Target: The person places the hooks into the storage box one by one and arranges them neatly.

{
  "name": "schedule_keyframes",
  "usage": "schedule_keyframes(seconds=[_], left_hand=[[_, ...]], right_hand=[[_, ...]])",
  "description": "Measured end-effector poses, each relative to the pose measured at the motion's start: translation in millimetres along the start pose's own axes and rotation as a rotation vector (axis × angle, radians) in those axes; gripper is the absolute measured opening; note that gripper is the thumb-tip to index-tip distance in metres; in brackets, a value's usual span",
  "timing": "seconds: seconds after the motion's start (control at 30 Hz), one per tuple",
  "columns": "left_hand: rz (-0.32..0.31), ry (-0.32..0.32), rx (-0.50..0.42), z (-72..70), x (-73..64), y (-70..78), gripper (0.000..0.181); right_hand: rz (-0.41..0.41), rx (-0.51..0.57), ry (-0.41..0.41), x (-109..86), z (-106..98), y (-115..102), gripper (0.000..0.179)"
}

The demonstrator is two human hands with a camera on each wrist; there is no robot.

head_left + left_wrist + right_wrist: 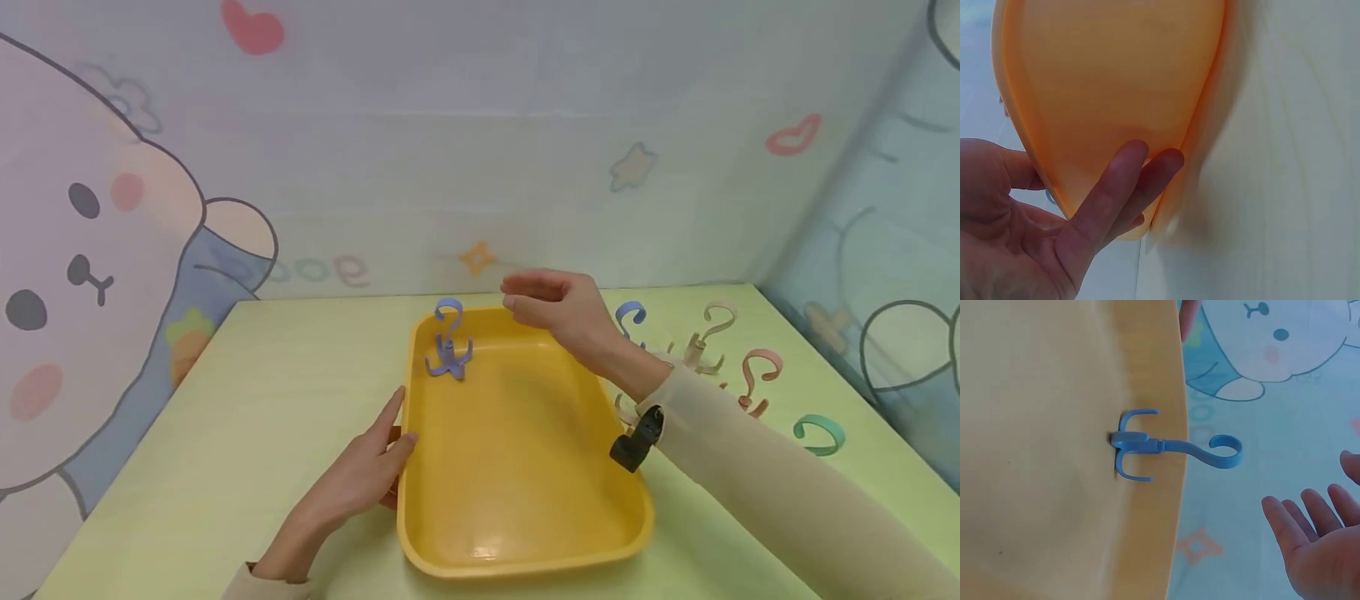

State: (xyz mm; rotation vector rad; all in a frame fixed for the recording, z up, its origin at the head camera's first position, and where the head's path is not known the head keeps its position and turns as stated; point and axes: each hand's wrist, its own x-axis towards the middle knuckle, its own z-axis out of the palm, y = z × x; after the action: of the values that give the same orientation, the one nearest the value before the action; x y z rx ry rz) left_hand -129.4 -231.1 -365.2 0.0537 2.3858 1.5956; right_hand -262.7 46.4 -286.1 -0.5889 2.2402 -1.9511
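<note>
From where I stand, the yellow tray (510, 475) sits lengthwise on the pale green desk (225, 433), in front of a wall (465, 167) printed with hearts, stars and a big cartoon bear (97, 217). The left hand (360, 471) grips the tray's left side, thumb over the rim and fingers against the outer wall. The right hand (570, 317) is raised above the tray's far right end, fingers loosely bent and apart, holding nothing.

A blue hook (449, 350) stands upright inside the tray in the far left corner, its little prongs on the bottom and its curved top reaching above the far rim. To the right of the tray, on the desk, I can see another blue hook (620, 318) just beyond the right wrist, then a beige hook (696, 350), a red hook (745, 402) and, nearest the right edge, a green hook (837, 433). Something whitish pokes out beside the tray's right rim, but the sleeve (780, 483) covers too much of it for me to say what it is. A small black device (637, 442) is strapped at the right wrist.
</note>
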Motion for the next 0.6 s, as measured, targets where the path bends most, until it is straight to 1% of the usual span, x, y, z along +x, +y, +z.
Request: schedule_keyframes(seconds=[0.23, 0.4, 0.6], left_hand=[[-0.026, 0.007, -0.011, -0.4, -1.7, -0.5, 0.077], [-0.025, 0.001, -0.014, 0.1, -0.6, 0.0, 0.077], [-0.020, -0.003, -0.004, 0.3, -0.1, 1.5, 0.077]], right_hand=[[-0.011, 0.024, 0.003, -25.6, -8, 1, 0.040], [0.006, 0.034, 0.014, -42.6, -13, 2, 0.041], [-0.016, 0.048, 0.021, -61.1, -25, 2, 0.042]])
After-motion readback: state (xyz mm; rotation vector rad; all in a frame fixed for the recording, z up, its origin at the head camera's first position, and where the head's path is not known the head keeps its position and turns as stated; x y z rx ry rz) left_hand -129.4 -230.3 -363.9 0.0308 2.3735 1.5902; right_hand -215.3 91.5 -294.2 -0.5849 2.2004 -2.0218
